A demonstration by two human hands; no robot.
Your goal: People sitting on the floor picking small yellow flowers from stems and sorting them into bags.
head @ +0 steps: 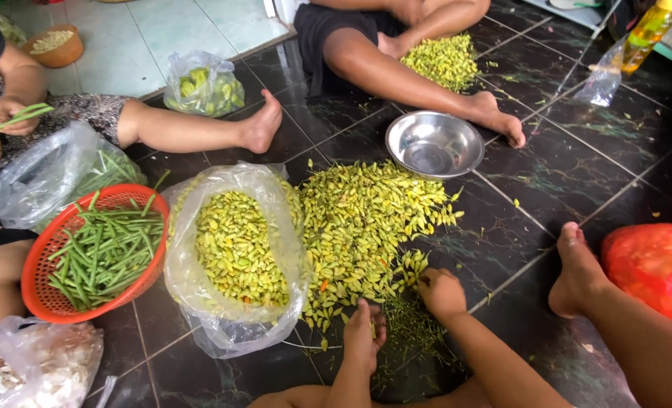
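Yellow chillies (366,227) heap just beyond both hands; right grip (440,291) pinches one, left (366,332) unclear.

The floor (577,151) is showing as dark, glossy, veined tiles, while paler matt tiles (162,30) are lying far left. A smooth, shiny metal bowl (435,143) is gleaming beyond the heap of small waxy yellow-green chillies (366,219), which the left hand (364,336) and right hand (441,293) are touching. Thin, crinkled clear plastic is forming the open bag (234,249) of chillies, and a red plastic mesh basket (45,298) is holding smooth green beans (106,253).
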